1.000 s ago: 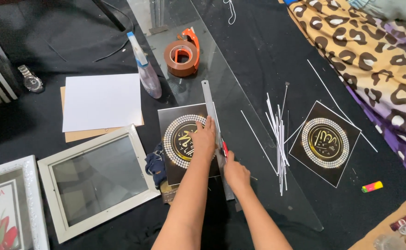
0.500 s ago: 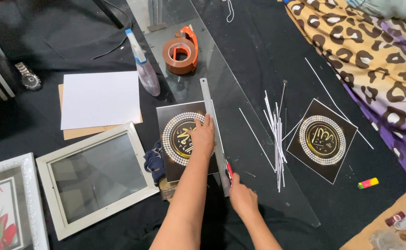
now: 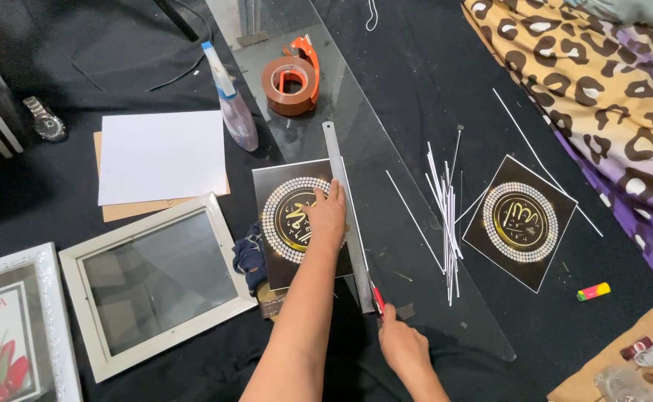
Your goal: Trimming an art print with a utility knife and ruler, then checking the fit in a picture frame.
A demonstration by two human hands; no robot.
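Black cloth floor, glass sheet (image 3: 415,246) laid over middle. My left hand (image 3: 326,216) flat, fingers spread, pressing steel ruler (image 3: 345,216) onto black-and-gold print (image 3: 296,219) at glass's left edge. My right hand (image 3: 401,346) clamped on red cutter (image 3: 378,298), blade at ruler's near end, so this cut looks nearly run out. White trimmed strips (image 3: 445,223) piled mid-glass; second print (image 3: 520,219) off glass's right edge. Empty white frame (image 3: 155,283) left of print, nothing inside; tape roll (image 3: 290,83) at far end.
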